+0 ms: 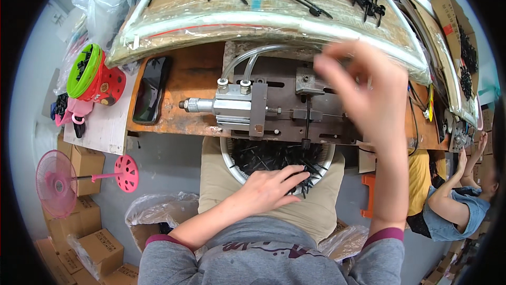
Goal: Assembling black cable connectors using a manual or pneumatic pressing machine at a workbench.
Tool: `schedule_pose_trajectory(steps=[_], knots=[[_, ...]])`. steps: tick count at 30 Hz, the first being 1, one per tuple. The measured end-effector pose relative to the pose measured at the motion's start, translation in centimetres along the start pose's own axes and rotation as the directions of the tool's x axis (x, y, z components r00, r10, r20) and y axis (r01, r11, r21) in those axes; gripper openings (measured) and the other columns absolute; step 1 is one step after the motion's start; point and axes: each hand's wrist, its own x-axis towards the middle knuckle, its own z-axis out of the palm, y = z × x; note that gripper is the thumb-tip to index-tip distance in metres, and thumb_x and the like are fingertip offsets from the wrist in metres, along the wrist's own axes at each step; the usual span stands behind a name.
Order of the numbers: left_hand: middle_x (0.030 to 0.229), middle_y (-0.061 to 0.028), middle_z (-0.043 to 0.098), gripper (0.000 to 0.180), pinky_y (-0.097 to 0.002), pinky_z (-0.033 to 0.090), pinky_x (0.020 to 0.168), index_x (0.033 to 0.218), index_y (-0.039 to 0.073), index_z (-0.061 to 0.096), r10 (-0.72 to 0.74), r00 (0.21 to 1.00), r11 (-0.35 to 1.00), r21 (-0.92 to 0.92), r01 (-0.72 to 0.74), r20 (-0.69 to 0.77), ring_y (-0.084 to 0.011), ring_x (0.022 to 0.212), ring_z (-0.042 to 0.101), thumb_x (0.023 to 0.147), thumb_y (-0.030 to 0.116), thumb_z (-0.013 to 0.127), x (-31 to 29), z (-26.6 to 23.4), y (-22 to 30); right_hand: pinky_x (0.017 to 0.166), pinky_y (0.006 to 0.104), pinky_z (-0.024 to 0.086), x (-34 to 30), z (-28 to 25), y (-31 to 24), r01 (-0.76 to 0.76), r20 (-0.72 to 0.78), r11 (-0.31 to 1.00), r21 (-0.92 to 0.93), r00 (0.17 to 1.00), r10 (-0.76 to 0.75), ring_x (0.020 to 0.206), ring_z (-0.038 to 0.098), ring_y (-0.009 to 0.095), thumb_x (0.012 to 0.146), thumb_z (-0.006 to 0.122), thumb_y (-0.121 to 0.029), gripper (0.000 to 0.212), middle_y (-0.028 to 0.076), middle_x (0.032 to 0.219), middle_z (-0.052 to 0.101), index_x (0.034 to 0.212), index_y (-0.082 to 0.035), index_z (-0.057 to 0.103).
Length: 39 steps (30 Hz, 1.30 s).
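My left hand (271,187) lies over the near side of a white basket (227,161) in my lap, its fingers stretched out and touching thin black plastic parts (258,154) heaped inside. My right hand (369,82) is raised above the right part of a bench fixture and smeared by motion; whether it holds anything cannot be made out. The fixture has a silver pneumatic cylinder (233,110) with two clear hoses (261,50) and a small metal block (309,81). A black stick-like part (307,121) sits across the fixture, pointing toward the basket.
A plastic-wrapped board (211,32) behind the fixture carries more black parts. To the left are a phone (152,91) and a red-green bucket (97,76). A pink fan (58,184) and cardboard boxes (100,250) stand lower left. Another person (458,206) works at the right.
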Motion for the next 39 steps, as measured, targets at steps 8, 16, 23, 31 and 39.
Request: schedule_pose_trajectory(steps=[8,16,23,31,39], knots=[[0.115,-0.004,0.065,0.045,-0.027,0.055,0.061,0.122,0.01,0.062,0.175,0.98,0.984,-0.02,-0.178,-0.092,-0.0171,0.071,0.066,0.08,0.023,0.072,1.1,-1.2,3.0,0.077,0.0382,0.053,13.1,3.5,6.2,0.039,0.226,0.879,-0.475,0.971,0.079,0.088,0.067,0.03,0.069,0.072,-0.017,0.026,0.013,0.089,0.069,0.09,-0.002,0.067],[0.095,-0.0107,0.073,0.029,-0.0257,0.053,0.057,0.1,0.003,0.071,0.126,0.922,0.97,-0.151,-0.192,-0.366,-0.0177,0.073,0.07,0.072,0.005,0.079,1.9,-5.0,3.4,0.072,0.0376,0.049,8.0,0.8,6.5,0.174,0.043,0.926,-0.334,0.985,-0.17,0.08,0.063,0.031,0.083,0.062,-0.011,0.011,0.013,0.087,0.064,0.087,-0.001,0.065],[0.094,-0.013,0.073,0.024,-0.0269,0.056,0.064,0.095,0.001,0.071,0.135,0.867,0.942,-0.21,-0.263,-0.48,-0.0223,0.078,0.072,0.072,-0.001,0.076,4.5,-5.8,4.3,0.082,0.037,0.051,9.3,1.1,8.7,0.242,0.209,0.948,-0.205,0.958,-0.199,0.091,0.065,0.032,0.086,0.062,-0.01,0.02,0.017,0.1,0.067,0.101,0.001,0.069],[0.092,-0.0121,0.073,0.024,-0.0266,0.054,0.06,0.096,0.0,0.07,0.183,0.872,0.965,-0.087,-0.248,-0.454,-0.0207,0.077,0.071,0.073,-0.002,0.074,3.9,-6.5,3.9,0.073,0.0376,0.053,10.4,0.9,6.3,0.41,0.34,0.846,-0.34,0.893,-0.296,0.081,0.066,0.032,0.079,0.064,-0.005,0.015,0.014,0.092,0.069,0.093,0.0,0.069],[0.116,-0.0224,0.062,0.038,-0.0299,0.057,0.078,0.123,-0.011,0.055,-0.451,0.797,0.579,-0.811,-0.082,-0.403,-0.0247,0.098,0.066,0.086,-0.005,0.063,2.9,-7.0,4.6,0.062,0.0301,0.05,-5.2,0.7,1.9,0.627,-0.182,0.738,-0.249,0.718,-0.672,0.07,0.061,0.019,0.072,0.063,-0.013,0.018,0.008,0.089,0.064,0.086,-0.002,0.065]])
